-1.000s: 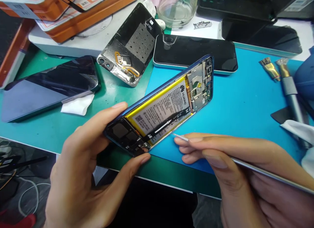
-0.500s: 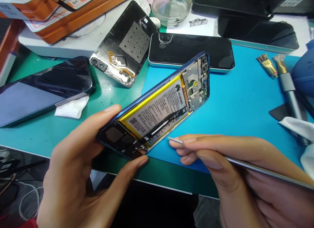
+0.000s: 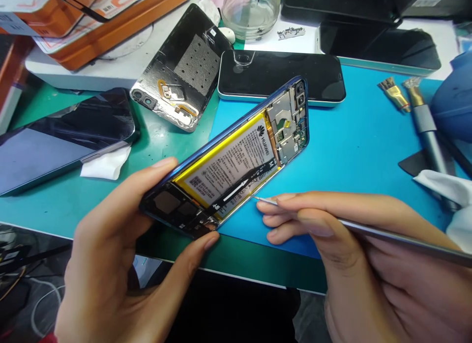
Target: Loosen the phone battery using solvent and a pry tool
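Note:
My left hand (image 3: 121,254) grips an opened smartphone (image 3: 243,171) by its lower end, thumb on the near edge and index finger on the far edge. The phone is tilted above the bench with its inside facing me. A HUAWEI battery (image 3: 230,168) with yellow edges lies in its frame, crossed by a black strip with a white arrow. My right hand (image 3: 354,244) pinches a slim metal tool (image 3: 391,235) with a fine tip. That tip is at the phone's near long edge, beside the battery; whether it touches is hard to tell.
Behind lie a detached back cover (image 3: 180,68) with an orange flex cable and a black-screened phone (image 3: 280,77). Another phone (image 3: 70,131) sits left. Brushes (image 3: 424,117) and white tissue (image 3: 438,190) are at right. A glass jar (image 3: 250,14) and orange boxes (image 3: 110,36) stand at the back.
The view has shifted slightly, and everything sits a little further left. The tool's tip has come up closer to the phone's near edge. My left hand keeps its grip.

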The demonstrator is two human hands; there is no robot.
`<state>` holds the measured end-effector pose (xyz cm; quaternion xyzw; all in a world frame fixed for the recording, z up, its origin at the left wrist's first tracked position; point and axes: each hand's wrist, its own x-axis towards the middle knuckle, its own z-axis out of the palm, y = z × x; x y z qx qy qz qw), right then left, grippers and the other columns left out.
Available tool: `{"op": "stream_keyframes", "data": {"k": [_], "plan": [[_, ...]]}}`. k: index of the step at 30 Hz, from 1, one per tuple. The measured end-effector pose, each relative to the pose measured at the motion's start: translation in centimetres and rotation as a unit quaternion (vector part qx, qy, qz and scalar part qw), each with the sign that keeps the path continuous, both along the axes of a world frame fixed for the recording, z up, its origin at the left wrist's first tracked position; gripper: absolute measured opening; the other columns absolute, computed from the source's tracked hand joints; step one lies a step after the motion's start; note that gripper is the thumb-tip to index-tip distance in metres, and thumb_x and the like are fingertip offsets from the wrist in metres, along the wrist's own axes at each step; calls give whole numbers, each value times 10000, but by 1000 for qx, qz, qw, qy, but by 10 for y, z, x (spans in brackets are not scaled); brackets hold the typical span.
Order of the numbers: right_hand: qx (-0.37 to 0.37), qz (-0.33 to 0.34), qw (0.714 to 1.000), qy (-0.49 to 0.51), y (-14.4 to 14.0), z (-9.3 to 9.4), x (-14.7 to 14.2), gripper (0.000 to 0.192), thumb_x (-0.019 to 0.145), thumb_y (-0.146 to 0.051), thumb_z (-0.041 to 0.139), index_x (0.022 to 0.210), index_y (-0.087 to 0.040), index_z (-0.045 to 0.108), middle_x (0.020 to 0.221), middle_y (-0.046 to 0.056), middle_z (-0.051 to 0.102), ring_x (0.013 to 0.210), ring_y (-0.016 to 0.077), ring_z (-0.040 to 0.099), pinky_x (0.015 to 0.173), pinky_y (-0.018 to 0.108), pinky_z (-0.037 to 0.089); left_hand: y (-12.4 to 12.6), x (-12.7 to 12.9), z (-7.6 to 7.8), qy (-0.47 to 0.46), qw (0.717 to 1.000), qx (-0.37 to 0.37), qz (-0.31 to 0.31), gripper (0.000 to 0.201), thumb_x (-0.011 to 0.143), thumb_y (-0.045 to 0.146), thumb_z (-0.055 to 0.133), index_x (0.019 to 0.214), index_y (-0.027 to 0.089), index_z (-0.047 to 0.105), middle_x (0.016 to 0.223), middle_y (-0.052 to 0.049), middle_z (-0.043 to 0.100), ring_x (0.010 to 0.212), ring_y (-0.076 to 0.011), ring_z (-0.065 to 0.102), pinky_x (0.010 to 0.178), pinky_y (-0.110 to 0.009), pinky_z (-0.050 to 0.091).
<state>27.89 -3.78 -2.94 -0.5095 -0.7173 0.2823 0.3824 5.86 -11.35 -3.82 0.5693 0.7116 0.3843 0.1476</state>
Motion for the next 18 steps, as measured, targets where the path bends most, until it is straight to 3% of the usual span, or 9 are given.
{"op": "stream_keyframes", "data": {"k": [5, 11, 15, 18], "plan": [[-28, -1, 998, 49, 1, 1, -4, 162, 1191, -292, 733, 1156, -375, 867, 1144, -135, 901, 890, 77, 879, 825, 134, 709, 0, 4, -1, 13, 1000, 15, 7, 932, 956, 402, 918, 1721, 698, 476, 1739, 309, 564, 1610, -128, 638, 1307, -130, 574], [-43, -19, 997, 61, 2, 1, -8, 164, 1147, -278, 778, 1151, -396, 891, 1158, -144, 904, 921, 82, 877, 850, 163, 710, -4, 12, 0, -17, 999, -1, 41, 888, 994, 372, 924, 1735, 636, 511, 1746, 224, 614, 1566, -175, 690, 1347, -229, 583], [-48, -66, 994, 69, -2, 4, -15, 169, 1166, -340, 752, 1079, -409, 881, 1104, -140, 900, 889, 90, 851, 820, 193, 700, -2, 1, -7, -26, 998, 23, 50, 908, 870, 477, 1033, 1688, 530, 642, 1675, 129, 725, 1427, -236, 804, 1239, -256, 688], [-59, -79, 992, 77, -4, 4, -15, 215, 1173, -340, 742, 1010, -393, 870, 1086, -127, 896, 890, 98, 843, 814, 200, 698, -1, -3, -8, -34, 998, 7, 59, 885, 845, 532, 1040, 1650, 542, 673, 1629, 125, 757, 1368, -222, 834, 1183, -217, 700]]}}
